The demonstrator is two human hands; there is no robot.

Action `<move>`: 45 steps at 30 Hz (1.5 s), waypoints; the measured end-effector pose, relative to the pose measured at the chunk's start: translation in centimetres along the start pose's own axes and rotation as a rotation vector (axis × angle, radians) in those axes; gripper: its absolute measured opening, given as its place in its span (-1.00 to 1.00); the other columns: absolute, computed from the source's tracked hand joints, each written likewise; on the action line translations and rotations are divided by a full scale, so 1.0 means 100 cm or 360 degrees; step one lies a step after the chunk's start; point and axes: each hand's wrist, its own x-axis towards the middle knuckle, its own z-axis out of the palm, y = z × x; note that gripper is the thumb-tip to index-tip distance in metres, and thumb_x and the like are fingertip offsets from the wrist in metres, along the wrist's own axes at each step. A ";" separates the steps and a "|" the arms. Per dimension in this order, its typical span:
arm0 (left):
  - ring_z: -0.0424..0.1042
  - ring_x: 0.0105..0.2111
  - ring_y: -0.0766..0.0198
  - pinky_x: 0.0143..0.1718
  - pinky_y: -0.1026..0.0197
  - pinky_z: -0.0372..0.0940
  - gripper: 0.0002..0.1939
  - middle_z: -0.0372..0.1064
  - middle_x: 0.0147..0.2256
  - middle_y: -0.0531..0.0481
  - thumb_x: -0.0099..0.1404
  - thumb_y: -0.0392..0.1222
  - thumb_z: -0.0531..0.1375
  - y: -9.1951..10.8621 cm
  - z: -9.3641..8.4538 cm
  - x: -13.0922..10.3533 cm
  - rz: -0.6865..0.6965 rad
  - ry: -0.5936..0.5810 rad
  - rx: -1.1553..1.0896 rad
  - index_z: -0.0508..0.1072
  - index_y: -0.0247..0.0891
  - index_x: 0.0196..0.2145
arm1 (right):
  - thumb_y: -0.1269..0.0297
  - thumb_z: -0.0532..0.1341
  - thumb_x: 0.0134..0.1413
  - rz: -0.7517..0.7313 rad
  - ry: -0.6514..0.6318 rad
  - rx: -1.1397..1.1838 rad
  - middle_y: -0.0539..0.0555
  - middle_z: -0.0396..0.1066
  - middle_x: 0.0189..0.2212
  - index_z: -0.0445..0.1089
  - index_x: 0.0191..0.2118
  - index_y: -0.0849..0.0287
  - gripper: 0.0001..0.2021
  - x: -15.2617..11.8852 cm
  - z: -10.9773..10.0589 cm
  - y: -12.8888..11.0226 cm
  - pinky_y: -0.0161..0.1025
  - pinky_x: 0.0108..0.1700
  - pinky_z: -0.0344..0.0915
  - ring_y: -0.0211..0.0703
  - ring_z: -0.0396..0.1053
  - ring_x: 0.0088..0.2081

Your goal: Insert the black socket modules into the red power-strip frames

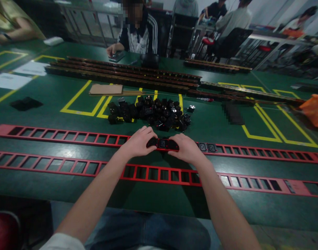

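Observation:
A long red slotted rail (96,138) lies across the green table, with a black power socket (162,143) showing in it between my hands. My left hand (139,142) is closed over the rail left of that socket, thumb at the near edge and fingertips at the far edge. My right hand (186,147) grips the rail in the same way on the right. Dark sockets partly show under both thumbs. Just right of my right hand, two more sockets (208,147) sit in the rail's openings. The undersides of rail and sockets are hidden.
A second red slotted rail (159,174) runs nearer me. Beyond my hands lies a pile of loose black sockets (153,113). Farther off are a cardboard piece (106,89), stacked dark rails (122,74) and an orange bag (315,111). A person (138,34) sits opposite.

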 end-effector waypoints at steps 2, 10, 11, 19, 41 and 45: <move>0.29 -0.09 0.05 -0.05 0.00 0.30 -0.72 0.33 -0.13 -0.11 0.27 -0.14 0.30 0.000 0.000 0.000 -0.0022 -0.0023 0.0004 0.46 -0.27 -0.08 | 0.20 0.44 0.02 -0.0003 0.0001 0.0002 0.15 0.50 -0.08 0.43 0.04 0.15 -0.55 0.000 0.000 0.000 -0.02 -0.05 0.36 0.06 0.40 -0.07; 0.30 -0.06 0.04 -0.04 0.00 0.28 -0.68 0.33 -0.12 -0.08 0.24 -0.14 0.36 -0.001 0.001 0.001 -0.0094 -0.0063 -0.0023 0.45 -0.25 -0.08 | 0.21 0.45 0.01 0.0016 0.0000 0.0002 0.14 0.50 -0.07 0.43 0.04 0.15 -0.54 -0.001 0.000 0.000 -0.02 -0.07 0.36 0.06 0.40 -0.07; 0.30 -0.06 0.04 -0.05 0.00 0.28 -0.68 0.33 -0.12 -0.08 0.24 -0.13 0.37 -0.002 0.001 0.001 -0.0101 -0.0069 -0.0023 0.45 -0.25 -0.09 | 0.21 0.45 0.01 0.0016 0.0001 0.0000 0.14 0.50 -0.07 0.43 0.04 0.15 -0.54 -0.001 0.000 0.000 -0.02 -0.08 0.36 0.06 0.40 -0.07; 0.32 -0.04 0.02 -0.04 -0.02 0.25 -0.72 0.33 -0.14 -0.05 0.27 -0.08 0.34 -0.001 0.000 0.002 -0.0190 -0.0128 0.0033 0.48 -0.20 -0.10 | 0.21 0.45 0.00 0.0000 0.0001 -0.0004 0.14 0.50 -0.08 0.43 0.03 0.16 -0.54 0.000 0.001 0.001 -0.05 -0.11 0.35 0.06 0.40 -0.08; 0.30 -0.06 0.08 -0.01 0.01 0.28 -0.72 0.33 -0.07 -0.09 0.40 -0.04 0.19 0.008 0.007 0.003 -0.0043 -0.0053 0.0103 0.48 -0.19 -0.02 | 0.17 0.36 0.14 -0.0006 0.0025 0.0140 0.16 0.49 -0.05 0.43 0.04 0.13 -0.63 0.001 -0.004 -0.006 -0.02 -0.05 0.35 0.04 0.40 -0.06; 0.30 -0.04 0.05 -0.01 -0.02 0.28 -0.71 0.33 -0.06 -0.09 0.37 -0.01 0.23 0.014 0.006 0.004 -0.0086 -0.0013 0.0214 0.54 -0.17 -0.04 | 0.22 0.33 0.19 -0.0041 0.0064 0.0171 0.15 0.49 -0.06 0.44 0.02 0.13 -0.70 0.003 -0.001 -0.009 -0.02 0.00 0.33 0.03 0.39 -0.04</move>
